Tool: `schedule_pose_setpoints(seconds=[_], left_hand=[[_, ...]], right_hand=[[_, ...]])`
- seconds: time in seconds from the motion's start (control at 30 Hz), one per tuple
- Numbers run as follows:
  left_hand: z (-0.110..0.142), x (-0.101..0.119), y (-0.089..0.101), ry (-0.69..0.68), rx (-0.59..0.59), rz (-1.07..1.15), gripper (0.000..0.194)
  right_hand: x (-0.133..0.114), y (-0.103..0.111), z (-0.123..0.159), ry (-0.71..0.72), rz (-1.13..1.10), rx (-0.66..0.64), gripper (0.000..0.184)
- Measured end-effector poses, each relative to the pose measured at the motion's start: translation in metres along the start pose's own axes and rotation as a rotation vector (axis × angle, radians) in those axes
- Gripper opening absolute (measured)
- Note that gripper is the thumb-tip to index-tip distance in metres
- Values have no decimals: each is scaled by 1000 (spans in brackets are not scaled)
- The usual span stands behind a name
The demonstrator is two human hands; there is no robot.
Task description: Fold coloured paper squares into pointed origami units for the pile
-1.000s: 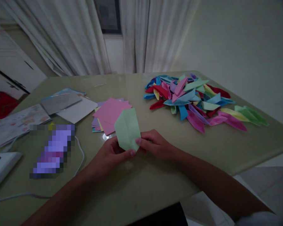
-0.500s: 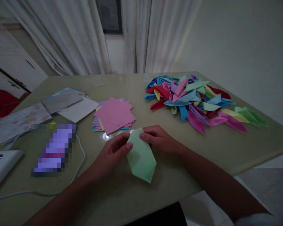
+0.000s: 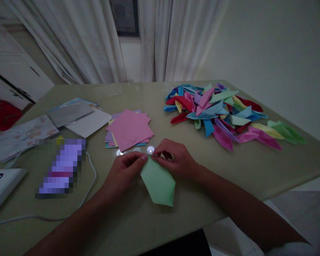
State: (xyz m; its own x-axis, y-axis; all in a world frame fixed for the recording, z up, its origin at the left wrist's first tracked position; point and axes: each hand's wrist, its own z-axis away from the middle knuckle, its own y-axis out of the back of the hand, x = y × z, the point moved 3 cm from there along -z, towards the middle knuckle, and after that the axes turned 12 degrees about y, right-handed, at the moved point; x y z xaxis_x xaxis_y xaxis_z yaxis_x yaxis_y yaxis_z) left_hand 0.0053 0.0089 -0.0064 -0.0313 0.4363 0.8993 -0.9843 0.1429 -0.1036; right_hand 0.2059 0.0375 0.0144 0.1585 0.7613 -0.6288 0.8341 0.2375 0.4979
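A light green folded paper lies flat on the table, its far tip pointing away from me. My left hand pinches that far tip from the left. My right hand presses the same tip from the right, fingers curled together. Just beyond my hands sits a stack of square coloured sheets with a pink one on top.
A heap of folded coloured paper pieces covers the far right of the table. Booklets and white papers lie at the left, with a white device and its cable near the front left. Curtains hang behind.
A second ago the green paper stood upright in both hands. It has been flipped down flat on the table, and both hands now work its far tip.
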Motion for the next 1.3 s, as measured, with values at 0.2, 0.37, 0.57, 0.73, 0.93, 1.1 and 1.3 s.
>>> schedule_pose_setpoints(seconds=[0.2, 0.37, 0.57, 0.73, 0.93, 1.1, 1.3], left_hand=[[-4, -9, 2, 54, 7, 123, 25], [-2, -6, 1, 99, 3, 183, 26], [-3, -7, 1, 101, 29, 178, 30], [-3, -7, 0, 84, 9, 177, 32], [-3, -6, -1, 49, 2, 123, 30], [-3, -6, 0, 25, 16, 115, 28], [-2, -1, 1, -70, 44, 30, 28]], right_hand=[[-5, 3, 1, 224, 84, -106, 15], [-4, 5, 2, 282, 176, -156, 19], [-6, 4, 2, 316, 195, -175, 20], [-4, 3, 2, 352, 216, -163, 18], [-4, 3, 4, 373, 236, -162, 19], [-10, 2, 0, 304, 106, -118, 16], [1, -4, 0, -195, -274, -2, 19]])
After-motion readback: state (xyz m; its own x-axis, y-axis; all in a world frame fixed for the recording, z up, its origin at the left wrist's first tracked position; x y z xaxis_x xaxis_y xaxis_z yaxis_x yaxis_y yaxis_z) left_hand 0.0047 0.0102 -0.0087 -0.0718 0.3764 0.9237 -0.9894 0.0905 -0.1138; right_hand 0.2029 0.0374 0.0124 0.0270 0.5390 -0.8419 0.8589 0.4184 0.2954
